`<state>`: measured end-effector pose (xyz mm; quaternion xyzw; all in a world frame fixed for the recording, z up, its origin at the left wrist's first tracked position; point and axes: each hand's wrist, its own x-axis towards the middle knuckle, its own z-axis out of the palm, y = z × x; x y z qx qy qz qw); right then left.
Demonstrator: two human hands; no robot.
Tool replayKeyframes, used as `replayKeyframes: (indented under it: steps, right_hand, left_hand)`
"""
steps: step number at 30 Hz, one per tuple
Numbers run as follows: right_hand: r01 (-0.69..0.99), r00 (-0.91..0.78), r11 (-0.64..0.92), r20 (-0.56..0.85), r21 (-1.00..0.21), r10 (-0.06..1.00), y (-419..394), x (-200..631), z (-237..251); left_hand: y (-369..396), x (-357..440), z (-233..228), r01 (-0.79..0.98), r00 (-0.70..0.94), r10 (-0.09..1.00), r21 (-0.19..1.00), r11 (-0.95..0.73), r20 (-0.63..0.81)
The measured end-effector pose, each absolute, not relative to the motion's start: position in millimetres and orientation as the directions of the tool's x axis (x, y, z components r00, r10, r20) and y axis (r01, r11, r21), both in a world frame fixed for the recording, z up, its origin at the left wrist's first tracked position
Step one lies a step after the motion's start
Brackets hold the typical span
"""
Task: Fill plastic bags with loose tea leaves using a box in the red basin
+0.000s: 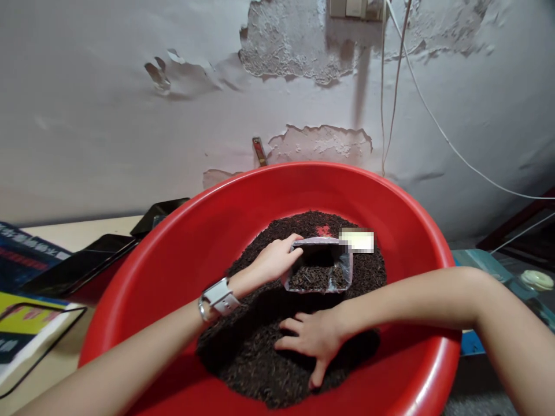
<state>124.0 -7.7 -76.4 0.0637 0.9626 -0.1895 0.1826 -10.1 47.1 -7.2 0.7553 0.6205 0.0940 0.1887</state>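
A large red basin (143, 289) holds a heap of dark, dry loose-leaf tea (260, 370), or something much like it. Inside the basin my left hand (277, 257), with a white-strapped watch on the wrist, grips the left side of a plastic-lined box (350, 268). The box lies tilted with its mouth toward me, and some of the dark leaves are in it. Just below the box, my right hand (314, 338) has its fingers spread and touches the leaves. Nothing shows in its grasp.
Black trays (99, 260) and printed packages (26, 329) lie left of the basin on a pale table (108, 225). Behind it rises a wall with peeling plaster (299, 40), where white cables (427, 110) hang. A teal object (477, 263) stands at the right.
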Motion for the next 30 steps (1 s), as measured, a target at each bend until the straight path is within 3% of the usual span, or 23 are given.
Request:
replayKeyframes:
  steps: [3, 12, 17, 21, 24, 30]
  right_hand:
    - [0.164, -0.936, 0.942, -0.348, -0.293, 0.054, -5.2, 121.0, -75.6]
    - [0.225, -0.903, 0.955, -0.409, -0.195, 0.129, -14.1, 118.4, -72.8]
    - [0.314, -0.828, 0.931, -0.534, -0.187, 0.172, -15.4, 120.5, -74.7]
    - [0.326, -0.842, 0.923, -0.506, -0.205, 0.185, -17.5, 123.7, -79.4]
    - [0.316, -0.865, 0.925, -0.464, -0.209, 0.190, -18.5, 124.5, -86.6]
    - [0.337, -0.835, 0.913, -0.521, -0.230, 0.177, -15.5, 122.9, -90.6]
  left_hand:
    - [47.6, -11.6, -11.1, 0.873, 0.237, 0.963, 0.463, -0.154, -0.127]
    - [60.9, -14.0, -24.9, 0.782, 0.164, 0.986, 0.614, -0.108, -0.037]
    - [61.4, -14.9, -17.5, 0.837, 0.147, 0.984, 0.543, -0.070, -0.099]
    - [58.7, -14.6, -12.9, 0.886, 0.190, 0.976, 0.446, -0.123, -0.109]
    - [57.9, -14.8, -17.2, 0.860, 0.249, 0.964, 0.480, -0.174, -0.098]
    - [57.3, -15.4, -25.5, 0.815, 0.256, 0.961, 0.558, -0.157, -0.102]
